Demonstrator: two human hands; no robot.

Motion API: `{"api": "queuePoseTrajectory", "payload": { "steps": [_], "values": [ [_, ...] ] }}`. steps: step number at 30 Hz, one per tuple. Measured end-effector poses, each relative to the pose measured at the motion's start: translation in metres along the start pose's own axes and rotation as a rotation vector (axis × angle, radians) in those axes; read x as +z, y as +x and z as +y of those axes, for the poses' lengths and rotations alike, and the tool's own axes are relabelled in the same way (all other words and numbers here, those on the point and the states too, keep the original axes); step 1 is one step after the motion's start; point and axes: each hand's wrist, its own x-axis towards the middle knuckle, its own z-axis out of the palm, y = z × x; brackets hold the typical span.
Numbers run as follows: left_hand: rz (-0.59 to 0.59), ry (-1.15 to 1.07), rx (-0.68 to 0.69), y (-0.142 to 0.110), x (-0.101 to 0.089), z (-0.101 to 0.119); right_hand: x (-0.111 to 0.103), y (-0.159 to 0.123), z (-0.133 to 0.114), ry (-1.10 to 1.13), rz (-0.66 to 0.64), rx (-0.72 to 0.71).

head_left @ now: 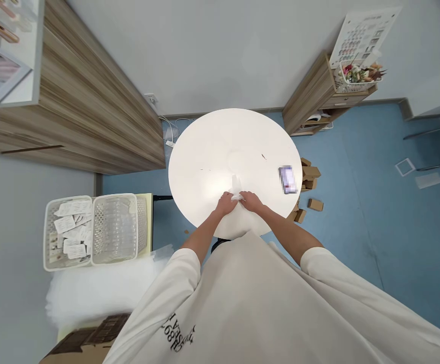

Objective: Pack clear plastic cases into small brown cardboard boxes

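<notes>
Near the front of a round white table (220,136), my left hand (226,203) and my right hand (251,201) are close together. Between them is a thin, white, translucent piece (236,186) that looks like a small plastic bag. The fingers of both hands are closed on its near edge, one hand at each side. Its far end points away from me over the tabletop. Whether anything is inside it cannot be made out. A phone-like object (288,180), blurred out, lies at the table's right side.
At left, one white basket (47,235) holds white cards or packets and another (135,198) holds clear plastic pieces. A translucent white pile (98,288) lies below them. Small brown boxes (311,173) are on the floor at right. A wooden cabinet (106,96) stands at left.
</notes>
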Motion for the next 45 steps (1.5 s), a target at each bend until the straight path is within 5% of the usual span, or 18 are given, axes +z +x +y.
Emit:
{"api": "queuePoseTrajectory", "payload": {
  "steps": [8, 14, 18, 25, 30, 39, 45],
  "values": [
    [0.172, -0.265, -0.075, -0.005, 0.018, -0.005, -0.001, 0.023, -0.001, 0.239, 0.006, 0.205],
    [0.219, -0.112, -0.047, -0.016, 0.027, -0.001, 0.006, 0.027, -0.013, 0.319, 0.206, 0.43],
    [0.179, 0.06, 0.014, -0.022, 0.026, 0.001, 0.01, 0.027, -0.018, 0.318, 0.222, 0.51],
    [0.113, 0.243, 0.052, -0.026, 0.027, 0.0, 0.02, 0.026, -0.019, 0.386, 0.311, 0.424],
    [0.165, 0.258, 0.008, -0.028, 0.018, -0.009, 0.022, 0.032, -0.034, 0.489, 0.259, 0.351],
    [0.28, 0.338, -0.1, -0.031, -0.033, -0.068, 0.031, 0.078, -0.105, 0.56, 0.09, 0.148],
    [0.296, 0.375, -0.165, -0.042, -0.066, -0.102, 0.042, 0.11, -0.136, 0.389, 0.005, -0.021]
  ]
}}
